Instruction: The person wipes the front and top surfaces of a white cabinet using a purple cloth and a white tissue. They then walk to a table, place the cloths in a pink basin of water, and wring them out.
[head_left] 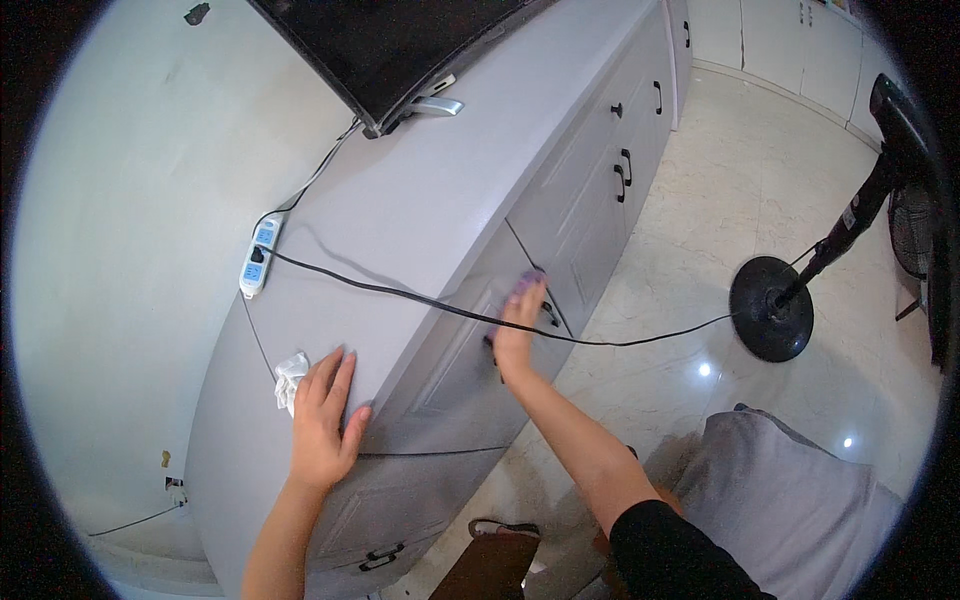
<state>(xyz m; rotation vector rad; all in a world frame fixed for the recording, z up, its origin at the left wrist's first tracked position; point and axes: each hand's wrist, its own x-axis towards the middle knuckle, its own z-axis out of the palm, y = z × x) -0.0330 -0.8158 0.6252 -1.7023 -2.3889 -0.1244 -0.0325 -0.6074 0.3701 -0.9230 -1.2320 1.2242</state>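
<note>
My left hand (pixel 323 420) lies with its fingers stretched out on the top of the grey cabinet (pixel 420 220), close to the front edge. Right beside its fingers is a crumpled white tissue (pixel 291 381). With my right hand (pixel 513 335) I press a purple cloth (pixel 530 280) to the cabinet's front, by the black door handles. The cloth is mostly hidden under my fingers and slightly blurred. A black power cord (pixel 400 293) hangs across the front of the cabinet and passes over my right hand in this view.
A white power strip (pixel 260 258) lies against the wall with the cord plugged in. Farther back stands a black television (pixel 390 50). On the tiled floor at right is a black fan base (pixel 772 310). Grey fabric (pixel 790 480) covers something near my right arm.
</note>
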